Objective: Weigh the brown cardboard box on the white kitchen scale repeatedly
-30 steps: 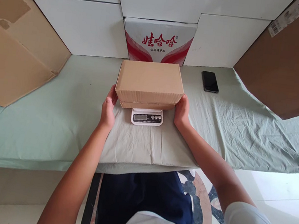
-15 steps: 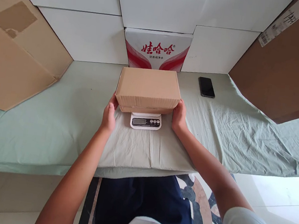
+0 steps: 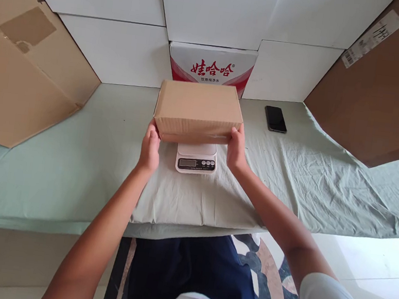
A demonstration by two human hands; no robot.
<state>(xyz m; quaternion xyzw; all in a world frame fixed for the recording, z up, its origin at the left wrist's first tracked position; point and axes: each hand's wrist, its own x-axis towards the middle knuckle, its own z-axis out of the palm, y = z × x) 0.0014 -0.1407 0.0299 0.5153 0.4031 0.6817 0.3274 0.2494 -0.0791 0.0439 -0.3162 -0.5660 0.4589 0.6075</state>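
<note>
Head view shows both hands, left hand and right hand, fingers clamped on the short ends of a stiff, probably light cardboard box above the scale.

head-worn view, looking down, close over table

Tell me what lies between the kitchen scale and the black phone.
In the head view, the right hand gripping the cardboard box sits just beside the kitchen scale; beyond it only wrinkled green cloth stretches to the black phone.
</note>
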